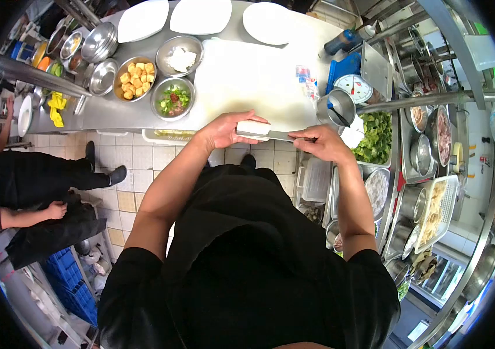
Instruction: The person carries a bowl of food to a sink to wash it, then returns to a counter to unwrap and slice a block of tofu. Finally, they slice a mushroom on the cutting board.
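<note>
A white block that looks like tofu [252, 127] rests in my left hand [218, 131], held palm up with the fingers under it. My right hand [326, 143] grips the handle of a knife [280, 136], whose flat blade reaches left to the block's near side. Both hands are over the near edge of a white cutting board [241, 70]. To the left are a metal bowl of white pieces [181, 59], a bowl of golden cubes [137, 80], and a bowl of chopped greens with something red [173, 100].
White plates [201, 14] line the far side. A dial scale [353, 88], a metal pot [337, 107] and leafy greens [374, 138] are at right. Another person [26, 180] stands at left. A metal rail [38, 77] crosses the left side.
</note>
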A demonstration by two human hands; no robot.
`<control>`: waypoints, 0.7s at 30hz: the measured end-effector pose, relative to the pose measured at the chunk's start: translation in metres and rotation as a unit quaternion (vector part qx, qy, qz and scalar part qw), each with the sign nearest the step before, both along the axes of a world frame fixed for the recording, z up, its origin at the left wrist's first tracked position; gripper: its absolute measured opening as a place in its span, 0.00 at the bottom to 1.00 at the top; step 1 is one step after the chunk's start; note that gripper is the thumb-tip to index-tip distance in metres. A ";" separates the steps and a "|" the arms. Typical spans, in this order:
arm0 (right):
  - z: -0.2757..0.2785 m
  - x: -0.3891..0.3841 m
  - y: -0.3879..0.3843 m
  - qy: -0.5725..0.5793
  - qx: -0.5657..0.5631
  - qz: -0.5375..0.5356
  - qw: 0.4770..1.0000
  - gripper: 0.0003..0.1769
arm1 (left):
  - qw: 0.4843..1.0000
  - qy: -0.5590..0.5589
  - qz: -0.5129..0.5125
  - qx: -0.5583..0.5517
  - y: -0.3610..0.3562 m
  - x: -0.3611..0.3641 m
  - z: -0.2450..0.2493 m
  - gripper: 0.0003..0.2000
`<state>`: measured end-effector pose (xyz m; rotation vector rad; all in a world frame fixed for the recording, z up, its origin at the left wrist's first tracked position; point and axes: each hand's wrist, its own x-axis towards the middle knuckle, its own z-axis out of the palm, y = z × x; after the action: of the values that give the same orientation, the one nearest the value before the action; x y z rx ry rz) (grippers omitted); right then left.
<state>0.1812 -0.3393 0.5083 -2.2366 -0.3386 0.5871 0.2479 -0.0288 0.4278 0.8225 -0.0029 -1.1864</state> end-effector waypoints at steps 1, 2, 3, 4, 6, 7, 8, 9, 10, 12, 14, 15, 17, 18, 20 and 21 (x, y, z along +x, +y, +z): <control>0.010 0.001 0.002 -0.004 -0.020 -0.002 1.000 0.20 | 1.000 -0.010 0.011 0.003 0.001 -0.001 -0.001 0.28; 0.021 0.002 0.005 -0.005 -0.022 0.001 1.000 0.20 | 1.000 -0.011 0.013 0.001 0.002 -0.001 -0.003 0.28; 0.032 0.002 0.008 -0.008 -0.041 0.000 0.999 0.19 | 0.999 0.000 0.036 -0.009 0.002 -0.001 -0.008 0.27; 0.040 0.002 0.010 -0.011 -0.060 -0.001 0.998 0.18 | 0.998 0.011 0.059 -0.019 0.002 -0.001 -0.012 0.25; 0.047 0.000 0.010 -0.035 -0.027 -0.009 0.999 0.18 | 0.995 0.033 0.084 -0.035 0.004 0.001 -0.025 0.24; 0.049 -0.001 0.011 -0.059 0.008 -0.018 0.998 0.18 | 0.991 0.054 0.108 -0.049 0.005 0.002 -0.024 0.23; 0.046 -0.003 0.012 -0.060 0.007 -0.016 0.998 0.18 | 0.991 0.054 0.109 -0.051 0.005 0.000 -0.023 0.23; 0.039 -0.008 0.015 -0.051 0.042 -0.051 0.997 0.19 | 0.980 0.086 0.176 -0.044 0.003 -0.002 -0.021 0.22; 0.035 -0.012 0.019 -0.042 0.076 -0.085 0.993 0.21 | 0.963 0.119 0.241 -0.037 0.002 -0.003 -0.018 0.22; 0.033 -0.025 0.045 -0.022 0.036 -0.124 0.991 0.22 | 0.945 0.147 0.287 -0.059 0.001 -0.002 -0.020 0.20; 0.018 -0.043 0.076 -0.032 0.004 -0.169 0.985 0.24 | 0.923 0.175 0.332 -0.080 0.003 0.000 -0.026 0.18; 0.011 -0.047 0.088 0.019 0.009 -0.180 0.983 0.24 | 0.918 0.162 0.351 -0.083 0.004 0.002 -0.030 0.20; -0.012 -0.057 0.106 -0.016 0.005 -0.197 0.980 0.25 | 0.912 0.150 0.371 -0.086 0.006 0.002 -0.027 0.21; -0.020 -0.060 0.112 -0.016 0.005 -0.196 0.980 0.25 | 0.908 0.153 0.382 -0.084 0.008 0.002 -0.022 0.22; -0.028 -0.065 0.122 -0.066 0.014 -0.179 0.982 0.24 | 0.902 0.168 0.390 -0.080 0.011 0.005 -0.027 0.23; -0.028 -0.066 0.125 -0.066 0.015 -0.180 0.981 0.24 | 0.902 0.168 0.390 -0.079 0.015 0.006 -0.029 0.23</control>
<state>0.1154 -0.2141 0.4800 -2.2399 -0.0042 0.2409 0.2536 -0.0140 0.3985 0.3902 0.4700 -0.5357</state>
